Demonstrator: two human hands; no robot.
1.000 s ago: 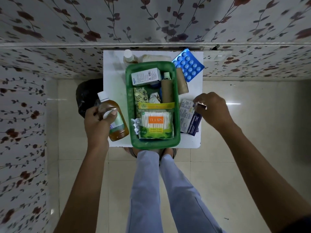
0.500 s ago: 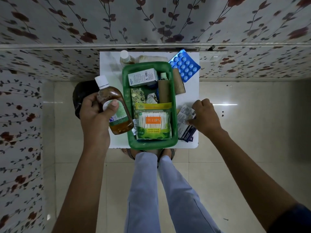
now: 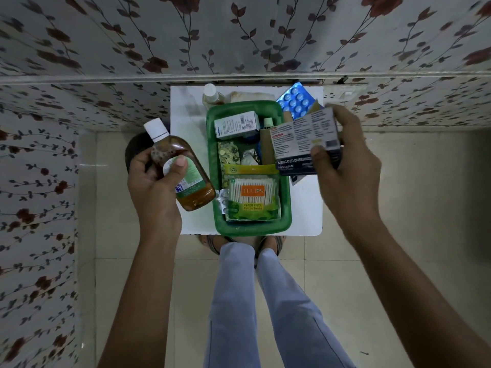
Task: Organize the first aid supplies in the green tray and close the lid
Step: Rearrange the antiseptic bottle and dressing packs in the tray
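The green tray (image 3: 287, 208) sits on a small white table (image 3: 308, 205). It holds a cotton swab pack (image 3: 251, 195), a white medicine box (image 3: 236, 124), a brown roll (image 3: 266, 147) and foil strips. My left hand (image 3: 151, 187) grips a brown antiseptic bottle (image 3: 183, 168) with a white cap, held left of the tray. My right hand (image 3: 348, 166) holds a dark blue medicated dressings box (image 3: 300, 142) lifted over the tray's right side. No lid is visible.
A blue pill blister (image 3: 295, 100), a small bottle (image 3: 211, 95) and a pale bandage roll (image 3: 252, 96) lie behind the tray. A dark round object (image 3: 135, 150) stands left of the table. Floral walls close in behind and left. My legs (image 3: 255, 301) stand below the table.
My right hand has picked the dressings box up from the table and raised it over the tray's right side. My left hand has lifted the bottle slightly.
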